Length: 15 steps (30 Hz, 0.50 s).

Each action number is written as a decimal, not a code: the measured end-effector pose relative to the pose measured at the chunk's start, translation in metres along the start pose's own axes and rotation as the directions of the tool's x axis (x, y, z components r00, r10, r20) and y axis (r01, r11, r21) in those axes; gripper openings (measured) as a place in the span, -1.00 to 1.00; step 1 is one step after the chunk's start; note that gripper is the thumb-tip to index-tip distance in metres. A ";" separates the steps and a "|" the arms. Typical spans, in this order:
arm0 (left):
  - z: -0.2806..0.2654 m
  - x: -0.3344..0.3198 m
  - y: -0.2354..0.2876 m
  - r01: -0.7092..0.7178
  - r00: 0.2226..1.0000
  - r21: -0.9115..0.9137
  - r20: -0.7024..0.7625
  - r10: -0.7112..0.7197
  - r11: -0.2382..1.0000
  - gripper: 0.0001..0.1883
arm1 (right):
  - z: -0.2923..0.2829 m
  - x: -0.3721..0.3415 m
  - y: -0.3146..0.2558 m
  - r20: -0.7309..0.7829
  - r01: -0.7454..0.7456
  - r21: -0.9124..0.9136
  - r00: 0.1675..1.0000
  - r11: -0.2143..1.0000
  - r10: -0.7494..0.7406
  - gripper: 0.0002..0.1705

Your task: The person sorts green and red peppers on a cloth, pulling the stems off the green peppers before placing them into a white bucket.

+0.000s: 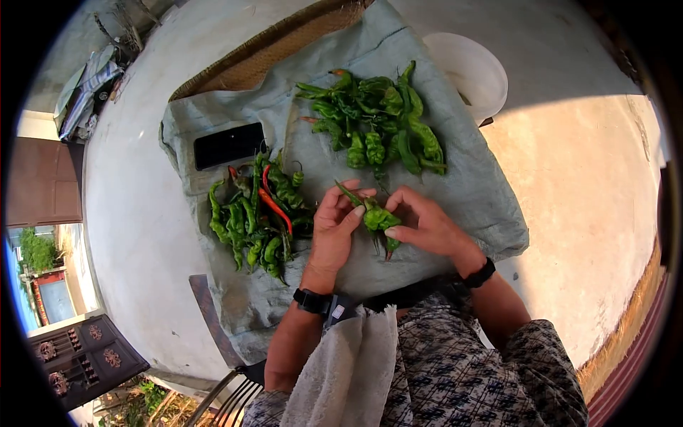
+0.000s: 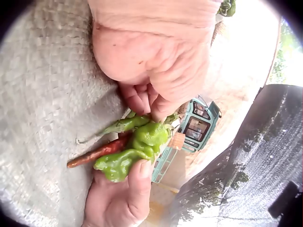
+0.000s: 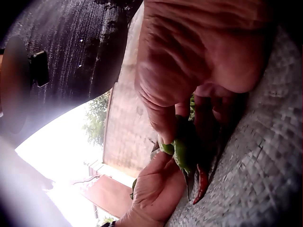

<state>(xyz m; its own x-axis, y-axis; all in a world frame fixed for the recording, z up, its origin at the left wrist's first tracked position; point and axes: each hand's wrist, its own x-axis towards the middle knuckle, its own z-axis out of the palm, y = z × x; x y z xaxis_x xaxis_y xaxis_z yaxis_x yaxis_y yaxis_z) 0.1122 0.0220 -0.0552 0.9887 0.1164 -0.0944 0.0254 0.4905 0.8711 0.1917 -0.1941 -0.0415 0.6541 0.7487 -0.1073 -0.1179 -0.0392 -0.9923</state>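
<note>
Close to the cloth's near side, my left hand (image 1: 333, 226) pinches a few chili peppers (image 1: 380, 218) near their stems. They are mostly green and wrinkled, and a reddish chili (image 2: 97, 155) hangs among them. My right hand (image 1: 432, 226) grips the same bunch from the other side, its thumb (image 2: 140, 176) on a bright green pepper. Curled fingers partly hide the bunch in the right wrist view. Left of my hands lies a pile of thin green chilies (image 1: 245, 220) with red ones (image 1: 275, 208) on it. Beyond them is a pile of broader green peppers (image 1: 375, 139).
A grey-green woven plastic sheet (image 1: 455, 203) lies under the piles, over a woven mat (image 1: 267, 53) at the far edge. A black phone (image 1: 228, 146) rests on the sheet's left. A white tub (image 1: 484, 75) stands at the far right. A towel (image 1: 345, 370) hangs at my front.
</note>
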 end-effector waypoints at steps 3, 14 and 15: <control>0.005 0.002 0.005 0.014 1.000 0.162 0.022 -0.017 0.987 -0.57 | 0.002 -0.001 -0.003 -0.057 0.020 -0.007 0.998 1.000 -0.020 -0.59; 0.024 -0.007 0.001 -0.053 0.997 0.423 -0.031 0.073 0.905 -0.43 | 0.002 -0.001 0.003 -0.090 0.007 0.056 0.996 0.998 -0.002 -0.54; 0.025 -0.007 0.002 -0.051 0.995 0.414 -0.053 0.080 0.909 -0.44 | 0.002 0.000 0.004 -0.088 0.020 0.061 0.996 0.998 -0.014 -0.53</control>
<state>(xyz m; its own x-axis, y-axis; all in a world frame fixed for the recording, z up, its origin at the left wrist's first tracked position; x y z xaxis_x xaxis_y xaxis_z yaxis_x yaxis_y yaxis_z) 0.1092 0.0004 -0.0407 0.9784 0.2006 -0.0496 0.0336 0.0822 0.9961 0.1898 -0.1929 -0.0455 0.7190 0.6880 -0.0981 -0.1501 0.0159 -0.9885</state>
